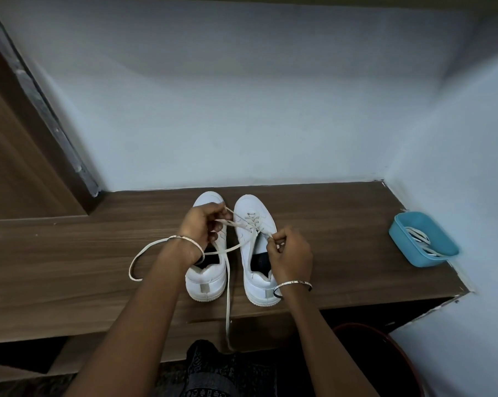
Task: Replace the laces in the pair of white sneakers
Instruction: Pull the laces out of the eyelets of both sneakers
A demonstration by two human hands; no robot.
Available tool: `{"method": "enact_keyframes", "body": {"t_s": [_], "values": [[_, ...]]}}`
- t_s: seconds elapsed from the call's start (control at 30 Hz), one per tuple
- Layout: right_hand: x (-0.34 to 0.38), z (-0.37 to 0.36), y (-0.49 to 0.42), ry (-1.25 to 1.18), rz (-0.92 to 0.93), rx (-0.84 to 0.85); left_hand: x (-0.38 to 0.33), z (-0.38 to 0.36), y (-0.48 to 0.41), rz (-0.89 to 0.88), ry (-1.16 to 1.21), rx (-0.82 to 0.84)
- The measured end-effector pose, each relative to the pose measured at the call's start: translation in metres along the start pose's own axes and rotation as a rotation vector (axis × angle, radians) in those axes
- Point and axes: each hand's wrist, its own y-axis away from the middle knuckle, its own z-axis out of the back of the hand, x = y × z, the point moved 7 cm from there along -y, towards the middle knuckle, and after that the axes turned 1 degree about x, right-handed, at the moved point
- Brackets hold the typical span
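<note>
Indoors, sneakers (205,282) rest on a wood-grain ledge (70,253).

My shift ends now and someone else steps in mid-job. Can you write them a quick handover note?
Left hand: grip pinched on the lace, above the left sneaker.
Right hand: pinches the lace at the right sneaker, beside its eyelets.
Things: both sneakers stand side by side on the table, toes away. Slack lace loops left and hangs over the front edge. The blue tub far right holds more laces.
Done: only the right sneaker's front eyelets carry lace.
Left: its remaining eyelets, then the left sneaker, which shows no lacing where visible.
</note>
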Motion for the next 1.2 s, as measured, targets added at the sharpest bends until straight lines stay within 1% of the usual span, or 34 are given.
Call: {"method": "enact_keyframes", "body": {"t_s": [0.07,0.1,0.13,0.17,0.23,0.27,0.3,0.33,0.37,0.43,0.47,0.53,0.6,0.7,0.73,0.77,0.8,0.9,0.93,1.1,1.2], "values": [[0.0,-0.001,0.001,0.001,-0.006,0.003,0.003,0.009,0.0,0.076,0.148,0.001],[0.0,-0.001,0.001,-0.003,-0.008,0.002,0.004,0.01,0.0,0.083,0.157,0.012],[0.0,0.0,0.0,-0.005,-0.009,-0.001,0.003,0.01,0.002,0.078,0.112,0.025],[-0.001,0.0,0.0,-0.002,-0.01,-0.004,0.001,0.01,0.005,0.058,0.007,0.033],[0.0,0.0,0.0,-0.002,-0.008,-0.002,-0.007,0.007,0.014,-0.025,-0.302,0.049],[0.0,0.0,0.0,-0.003,-0.006,0.001,-0.012,0.005,0.017,-0.083,-0.412,0.064],[0.001,0.0,0.0,0.0,-0.006,0.003,-0.017,0.005,0.019,-0.139,-0.446,0.071],[0.0,0.0,0.0,0.006,-0.011,0.0,-0.022,0.009,0.019,-0.17,-0.399,0.061],[0.001,-0.001,0.0,0.011,-0.013,-0.002,-0.026,0.017,0.018,-0.161,-0.281,0.037],[0.001,0.0,0.001,0.03,-0.016,-0.002,-0.026,0.034,0.012,-0.075,0.007,0.006],[0.001,0.0,0.002,0.038,-0.017,-0.001,-0.024,0.041,0.01,-0.04,0.073,-0.002],[0.001,0.0,0.002,0.045,-0.022,-0.001,-0.017,0.048,0.009,-0.011,0.082,0.001],[0.001,0.0,0.002,0.044,-0.023,-0.002,-0.009,0.049,0.011,-0.009,0.029,0.021],[0.001,-0.001,0.002,0.05,-0.02,-0.004,-0.006,0.046,0.016,-0.091,-0.124,0.026],[0.001,0.0,0.002,0.053,-0.019,-0.006,-0.007,0.044,0.018,-0.121,-0.135,0.033],[0.001,0.0,0.002,0.056,-0.021,-0.008,-0.009,0.045,0.018,-0.149,-0.114,0.027],[0.001,0.0,0.002,0.059,-0.023,-0.01,-0.011,0.049,0.019,-0.164,-0.045,0.014],[0.001,-0.001,0.002,0.061,-0.024,-0.013,-0.013,0.066,0.018,-0.111,0.31,-0.018],[0.001,-0.001,0.002,0.062,-0.025,-0.012,-0.014,0.07,0.019,-0.088,0.38,-0.025],[0.001,-0.001,0.002,0.054,-0.029,-0.02,-0.006,0.077,0.025,-0.041,0.384,-0.065],[0.001,-0.002,0.002,0.059,-0.019,-0.021,-0.004,0.074,0.028,-0.084,0.32,-0.081]]}}
